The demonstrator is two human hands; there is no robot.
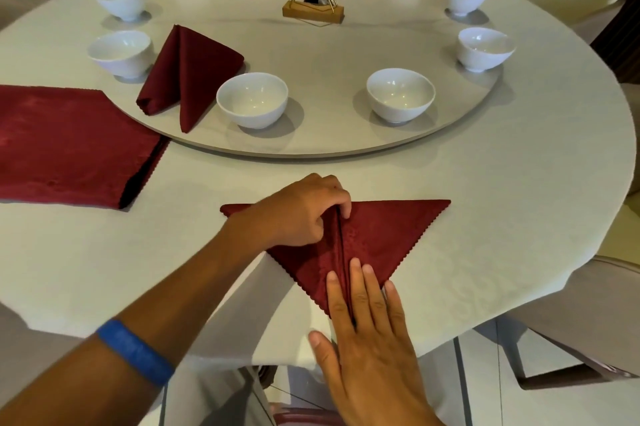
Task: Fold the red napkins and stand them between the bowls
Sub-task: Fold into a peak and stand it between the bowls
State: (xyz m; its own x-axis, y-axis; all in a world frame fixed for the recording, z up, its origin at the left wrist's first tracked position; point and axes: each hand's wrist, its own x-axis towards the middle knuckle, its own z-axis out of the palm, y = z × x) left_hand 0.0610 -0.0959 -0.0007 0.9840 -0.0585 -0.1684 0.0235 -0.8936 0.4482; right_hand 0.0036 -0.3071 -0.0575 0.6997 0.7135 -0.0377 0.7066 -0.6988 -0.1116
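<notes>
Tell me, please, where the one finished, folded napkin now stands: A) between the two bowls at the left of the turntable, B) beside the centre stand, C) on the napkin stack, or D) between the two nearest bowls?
A: the folded napkin stands on the turntable between the left bowl and the near-left bowl.

On the tabletop (485, 183), the left hand (304, 211) pinches the center fold of a red napkin (381, 235) while the right hand (370, 328) presses flat on its near tip. 1 folded napkin (187, 72) stands between 2 bowls (252, 100).
</notes>
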